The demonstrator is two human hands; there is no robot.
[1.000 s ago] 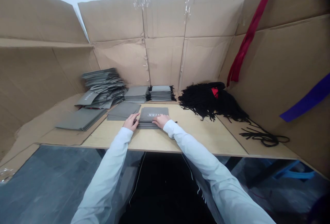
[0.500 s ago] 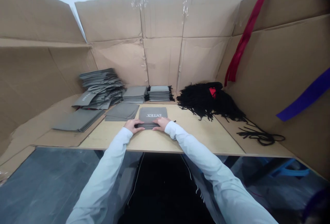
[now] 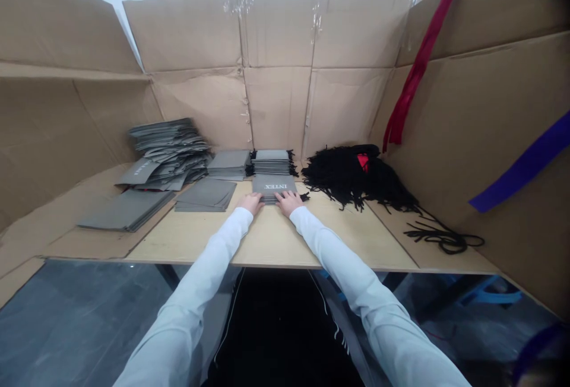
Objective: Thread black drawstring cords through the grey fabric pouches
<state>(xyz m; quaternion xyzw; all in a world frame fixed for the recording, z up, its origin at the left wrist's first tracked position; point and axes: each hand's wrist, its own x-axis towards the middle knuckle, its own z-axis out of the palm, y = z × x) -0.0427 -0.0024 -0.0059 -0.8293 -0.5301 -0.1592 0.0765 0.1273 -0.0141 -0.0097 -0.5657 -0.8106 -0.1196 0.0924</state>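
A stack of flat grey paper bags (image 3: pixel 273 182), printed INTEX upside down from my side, lies on the table straight ahead. My left hand (image 3: pixel 252 203) grips its near left corner, and my right hand (image 3: pixel 288 202) grips the near right corner, fingers on top. Black cord ends stick out at its right side. Right behind it stands another stack of grey bags (image 3: pixel 271 155) with black cords on both sides. I cannot tell whether the two stacks touch.
Left of the hands lie grey sheets (image 3: pixel 207 193), a smaller grey pile (image 3: pixel 229 160), a tall uneven heap (image 3: pixel 171 149) and flat grey pieces (image 3: pixel 129 209). Black cords (image 3: pixel 351 173) are heaped at right, with loose ones (image 3: pixel 449 238) nearby. Cardboard walls (image 3: pixel 276 31) surround the table; red (image 3: pixel 421 60) and blue ribbons (image 3: pixel 521 161) hang at right.
Both hands have pushed the INTEX stack away from me and slightly right, up to the corded stack at the back. The view has shifted a little.
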